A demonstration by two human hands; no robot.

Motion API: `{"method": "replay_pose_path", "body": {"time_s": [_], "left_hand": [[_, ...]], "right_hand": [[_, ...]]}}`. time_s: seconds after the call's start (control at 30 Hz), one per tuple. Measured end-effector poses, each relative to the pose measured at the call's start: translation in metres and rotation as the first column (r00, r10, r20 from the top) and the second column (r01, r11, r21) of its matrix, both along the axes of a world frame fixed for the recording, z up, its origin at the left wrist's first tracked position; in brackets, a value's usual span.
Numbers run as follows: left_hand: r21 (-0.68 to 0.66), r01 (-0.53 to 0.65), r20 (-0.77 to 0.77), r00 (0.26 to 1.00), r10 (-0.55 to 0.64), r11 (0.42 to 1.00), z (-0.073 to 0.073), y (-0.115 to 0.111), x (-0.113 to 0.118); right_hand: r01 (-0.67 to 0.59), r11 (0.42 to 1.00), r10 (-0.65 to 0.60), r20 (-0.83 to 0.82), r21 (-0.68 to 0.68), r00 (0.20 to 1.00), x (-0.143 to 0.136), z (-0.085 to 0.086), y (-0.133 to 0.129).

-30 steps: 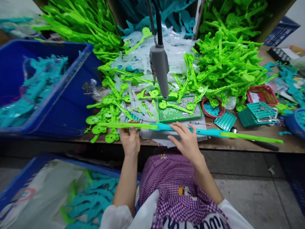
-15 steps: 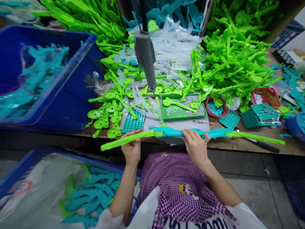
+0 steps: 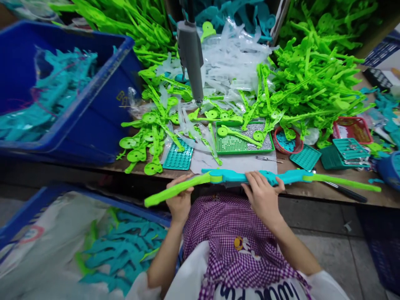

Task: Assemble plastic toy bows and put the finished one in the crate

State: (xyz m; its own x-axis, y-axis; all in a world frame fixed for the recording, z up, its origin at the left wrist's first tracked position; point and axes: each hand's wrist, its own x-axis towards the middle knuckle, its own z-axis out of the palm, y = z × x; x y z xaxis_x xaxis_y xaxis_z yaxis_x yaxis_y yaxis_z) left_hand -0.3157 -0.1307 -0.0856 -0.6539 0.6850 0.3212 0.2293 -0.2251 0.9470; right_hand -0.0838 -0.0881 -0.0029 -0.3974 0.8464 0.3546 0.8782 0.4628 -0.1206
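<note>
A long jointed plastic piece [image 3: 234,176], blue in the middle with a green arm at each end, spans the front edge of the table. My left hand [image 3: 179,201] is closed on its left green arm, fingers behind and partly hidden by it. Around the blue middle part, my right hand [image 3: 262,193] has its fingers wrapped over the top. Behind the piece lies a white sheet [image 3: 203,161] with a small screwdriver [image 3: 268,159] on it. A grey powered screwdriver [image 3: 191,58] hangs tip down above the table.
Heaps of green parts [image 3: 312,79] and translucent parts [image 3: 234,58] cover the table's back. A green tray [image 3: 231,146] holds screws, beside a red basket [image 3: 289,141]. A blue bin [image 3: 84,100] stands left; a lower blue crate [image 3: 40,196] holds blue and green pieces.
The piece's left green arm has swung downward and its left end sits lower. Both hands have shifted slightly right in view, still holding the piece, and the view has moved a little.
</note>
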Motion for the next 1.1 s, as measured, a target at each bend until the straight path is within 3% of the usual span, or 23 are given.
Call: {"method": "replay_pose_path", "body": {"time_s": [0.2,0.33,0.43,0.57,0.63,0.73,0.87,1.0,1.03,1.1], "left_hand": [[0.009,0.089,0.144,0.986,-0.090,0.996,0.016,0.030,-0.008],[0.062,0.140,0.266,0.952,-0.152,0.988,0.027,0.034,-0.007],[0.100,0.174,0.262,0.945,-0.195,0.980,0.047,0.041,-0.006],[0.009,0.327,0.118,0.938,-0.325,0.945,0.074,0.052,-0.005],[0.078,0.318,0.176,0.928,-0.327,0.945,0.078,0.055,-0.004],[0.178,0.244,0.342,0.893,-0.292,0.953,0.072,0.054,-0.002],[0.165,0.201,0.410,0.877,-0.252,0.966,0.063,0.049,0.003],[0.157,0.180,0.353,0.908,-0.225,0.971,0.066,0.047,0.010],[0.165,0.176,0.343,0.912,-0.224,0.970,0.068,0.046,0.011],[0.190,0.173,0.329,0.916,-0.229,0.966,0.069,0.046,0.010]], "right_hand": [[-0.250,0.937,0.305,0.226,-0.242,0.925,-0.034,0.023,0.048],[-0.436,0.823,0.516,0.158,-0.364,0.842,-0.033,0.029,0.072],[-0.511,0.765,0.589,0.107,-0.392,0.801,-0.026,0.035,0.080],[-0.507,0.771,0.580,0.095,-0.386,0.809,-0.020,0.041,0.083],[-0.482,0.799,0.541,0.079,-0.360,0.837,-0.016,0.045,0.082],[-0.459,0.812,0.511,0.058,-0.361,0.858,-0.014,0.052,0.080],[-0.467,0.748,0.569,0.092,-0.471,0.817,-0.033,0.062,0.089],[-0.463,0.610,0.673,0.112,-0.643,0.731,-0.068,0.066,0.103],[-0.450,0.605,0.671,0.116,-0.657,0.732,-0.074,0.066,0.105],[-0.401,0.656,0.618,0.150,-0.639,0.772,-0.080,0.066,0.106]]}}
